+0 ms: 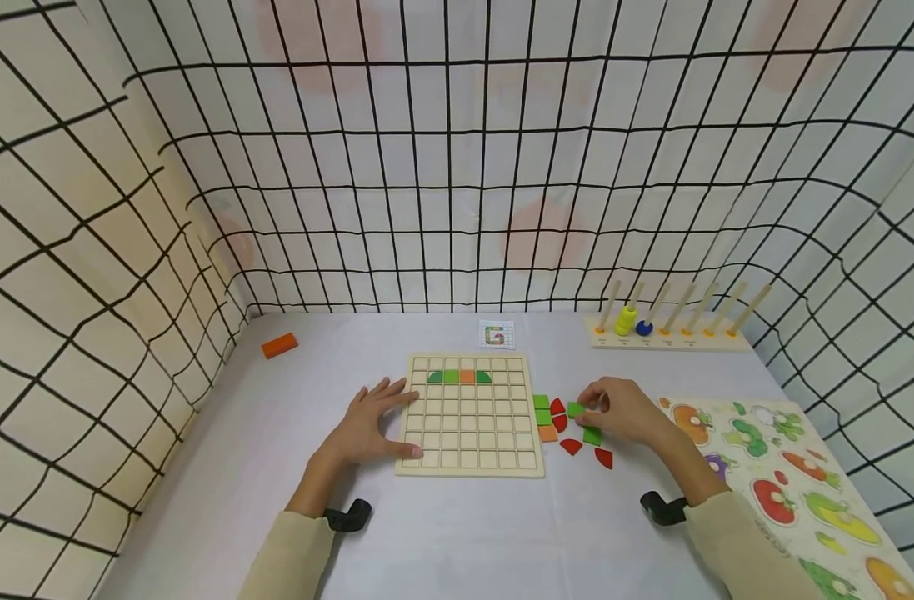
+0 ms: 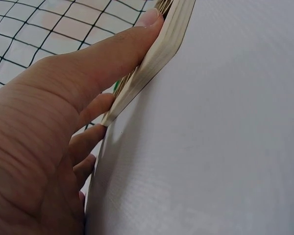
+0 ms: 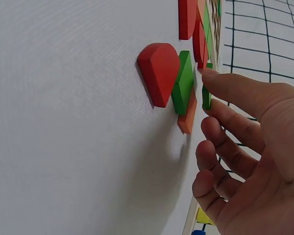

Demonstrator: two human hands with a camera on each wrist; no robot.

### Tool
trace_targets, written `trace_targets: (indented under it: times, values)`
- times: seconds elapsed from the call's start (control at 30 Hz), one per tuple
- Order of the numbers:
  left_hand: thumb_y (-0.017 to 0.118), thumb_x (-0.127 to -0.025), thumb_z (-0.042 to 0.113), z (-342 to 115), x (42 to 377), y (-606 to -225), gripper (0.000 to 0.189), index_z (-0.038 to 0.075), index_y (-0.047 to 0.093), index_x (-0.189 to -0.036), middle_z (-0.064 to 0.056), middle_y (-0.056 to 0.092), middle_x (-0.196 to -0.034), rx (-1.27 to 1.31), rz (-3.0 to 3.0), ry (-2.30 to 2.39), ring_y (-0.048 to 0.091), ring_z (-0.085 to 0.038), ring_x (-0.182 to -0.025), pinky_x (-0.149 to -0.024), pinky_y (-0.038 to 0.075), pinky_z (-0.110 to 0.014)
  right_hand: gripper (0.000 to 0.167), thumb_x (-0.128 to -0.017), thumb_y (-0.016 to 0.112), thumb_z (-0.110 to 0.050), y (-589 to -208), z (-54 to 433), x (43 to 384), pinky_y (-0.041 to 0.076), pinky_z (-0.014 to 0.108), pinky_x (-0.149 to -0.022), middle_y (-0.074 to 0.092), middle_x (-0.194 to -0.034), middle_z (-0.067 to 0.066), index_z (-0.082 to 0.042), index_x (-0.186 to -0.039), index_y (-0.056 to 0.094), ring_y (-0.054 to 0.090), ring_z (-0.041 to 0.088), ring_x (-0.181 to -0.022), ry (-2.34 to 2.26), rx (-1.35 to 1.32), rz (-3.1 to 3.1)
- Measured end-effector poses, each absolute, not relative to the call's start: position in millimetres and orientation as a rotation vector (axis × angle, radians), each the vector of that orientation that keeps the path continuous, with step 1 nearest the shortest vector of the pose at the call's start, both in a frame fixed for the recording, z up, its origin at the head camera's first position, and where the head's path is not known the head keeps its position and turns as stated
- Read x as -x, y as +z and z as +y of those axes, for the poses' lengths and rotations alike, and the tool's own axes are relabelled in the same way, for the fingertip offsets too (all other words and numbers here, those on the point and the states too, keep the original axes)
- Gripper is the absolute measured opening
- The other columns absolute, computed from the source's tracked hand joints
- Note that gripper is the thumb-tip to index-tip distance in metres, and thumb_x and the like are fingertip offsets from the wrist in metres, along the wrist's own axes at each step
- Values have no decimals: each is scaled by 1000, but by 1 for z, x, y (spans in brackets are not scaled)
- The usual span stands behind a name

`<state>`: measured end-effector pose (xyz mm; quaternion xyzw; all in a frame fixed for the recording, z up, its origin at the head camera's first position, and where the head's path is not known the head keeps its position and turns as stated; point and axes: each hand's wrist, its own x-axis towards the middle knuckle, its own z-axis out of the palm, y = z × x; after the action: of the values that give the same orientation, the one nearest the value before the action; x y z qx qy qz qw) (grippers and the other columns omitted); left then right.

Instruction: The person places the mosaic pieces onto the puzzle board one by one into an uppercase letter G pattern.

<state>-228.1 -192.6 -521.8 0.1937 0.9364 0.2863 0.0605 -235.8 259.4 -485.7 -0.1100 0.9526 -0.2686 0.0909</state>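
Note:
A pale wooden grid board [image 1: 460,429] lies in the middle of the table. Near its top is a row of tiles: a dark green quarter-round [image 1: 436,377], a light green square [image 1: 452,377], an orange square [image 1: 467,377] and another dark green quarter-round [image 1: 483,377]. My left hand [image 1: 367,421] rests spread at the board's left edge, thumb on the lower left corner. Right of the board, my right hand [image 1: 625,408] pinches a green square tile [image 3: 207,93] between thumb and index finger. Beneath and beside it lie red quarter-round tiles [image 3: 159,71] and green ones [image 3: 184,83].
A small card [image 1: 497,334] with a coloured G pattern lies behind the board. A peg rack [image 1: 670,342] with yellow and blue beads stands at the back right. At right is a vegetable puzzle board [image 1: 734,483]; an orange block [image 1: 280,345] lies far left. Black mesh surrounds the table.

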Motion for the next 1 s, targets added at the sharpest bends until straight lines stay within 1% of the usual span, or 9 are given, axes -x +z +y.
trace_targets:
  times: [0.17, 0.4, 0.83, 1.0]
  values:
    - [87, -69, 65, -195, 227, -522, 96, 25, 54, -151, -5, 34, -168, -604, 2836, 879, 18, -33, -160, -129, 8, -62, 29, -89, 80, -29, -483, 257, 238, 46, 30, -68, 65, -94, 3, -9, -110, 76, 53, 20, -85, -834, 330, 2827]
    - [86, -70, 65, -195, 226, -522, 96, 25, 54, -151, -5, 35, -168, -610, 2834, 878, 18, -33, -160, -128, 8, -62, 27, -91, 79, -30, -482, 245, 242, 47, 28, -64, 66, -97, 2, -13, -112, 76, 52, 20, -85, -872, 325, 2830]
    - [86, -69, 65, -195, 226, -522, 96, 26, 54, -151, -3, 35, -168, -598, 2835, 897, 17, -32, -161, -129, 7, -61, 24, -90, 81, -29, -476, 206, 245, 47, 29, -66, 65, -95, 0, -14, -109, 77, 53, 19, -85, -951, 403, 2825]
    - [86, -69, 65, -195, 227, -523, 95, 26, 55, -150, -3, 35, -168, -604, 2834, 898, 18, -32, -161, -129, 7, -61, 26, -90, 81, -30, -475, 189, 249, 47, 29, -66, 66, -97, -1, -14, -110, 77, 53, 18, -87, -954, 449, 2812]
